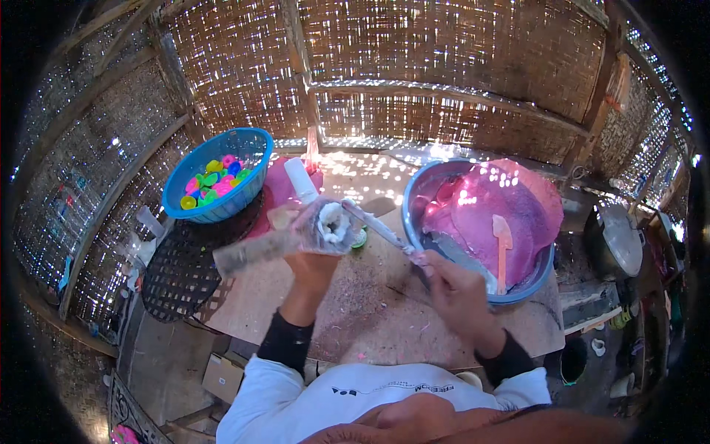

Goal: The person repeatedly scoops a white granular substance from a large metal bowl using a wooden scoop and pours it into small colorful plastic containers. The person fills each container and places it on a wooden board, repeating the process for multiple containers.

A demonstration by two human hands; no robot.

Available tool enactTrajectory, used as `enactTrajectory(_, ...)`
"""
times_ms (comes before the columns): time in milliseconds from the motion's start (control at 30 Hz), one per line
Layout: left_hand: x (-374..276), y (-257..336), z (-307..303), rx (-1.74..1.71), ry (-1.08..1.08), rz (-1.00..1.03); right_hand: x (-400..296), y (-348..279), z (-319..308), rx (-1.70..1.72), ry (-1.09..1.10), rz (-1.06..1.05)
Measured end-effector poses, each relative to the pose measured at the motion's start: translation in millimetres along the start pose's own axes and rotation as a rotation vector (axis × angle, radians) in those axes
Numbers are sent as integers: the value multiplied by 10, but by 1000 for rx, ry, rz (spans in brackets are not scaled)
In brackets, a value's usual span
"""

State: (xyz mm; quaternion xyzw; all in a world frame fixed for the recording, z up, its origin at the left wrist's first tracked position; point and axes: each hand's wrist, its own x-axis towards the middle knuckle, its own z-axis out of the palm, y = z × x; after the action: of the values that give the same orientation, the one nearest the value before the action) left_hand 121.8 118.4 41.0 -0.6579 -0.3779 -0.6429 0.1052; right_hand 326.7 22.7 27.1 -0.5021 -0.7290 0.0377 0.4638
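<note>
My left hand (313,266) holds up a tubular device (252,252) with a long grey cylinder to the left, a white cylinder behind, and an open end crusted with white material (334,223). My right hand (452,288) grips a thin, pale-coated stick or spatula (383,225); its far tip meets the rim of that open end. At the right stands a blue basin (409,222) with a large pink-purple mass (482,219) and an orange-pink spatula (502,252) lying on it. A small green object (360,237) shows partly behind the device.
A blue plastic basket (230,213) of colourful small plastic pieces (219,180) stands back left, over a dark woven tray (177,272). Pink material (277,183) lies beside it. Woven bamboo walls surround the wooden table (360,316). A metal pot (615,241) is far right, a cardboard box (223,377) lower left.
</note>
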Motion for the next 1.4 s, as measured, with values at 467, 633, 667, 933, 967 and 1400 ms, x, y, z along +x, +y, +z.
enactTrajectory(467,-121,-91,174,-285,-12,-320,-203,-36,255,148,-86,35)
enactTrajectory(633,-141,-668,130,-113,6,-262,-120,189,-480,-15,-239,83)
enactTrajectory(667,-96,-637,-7,-165,90,-198,17,199,-723,-189,-316,169)
enactTrajectory(933,142,-803,-723,-1017,232,-409,-150,1343,-800,-1152,-981,230)
enactTrajectory(967,166,-698,-690,-1007,170,-369,-170,1361,-752,-1178,-1055,247)
enactTrajectory(1400,-338,-448,47,-2158,-326,-203,-150,-84,874,1758,-1244,481)
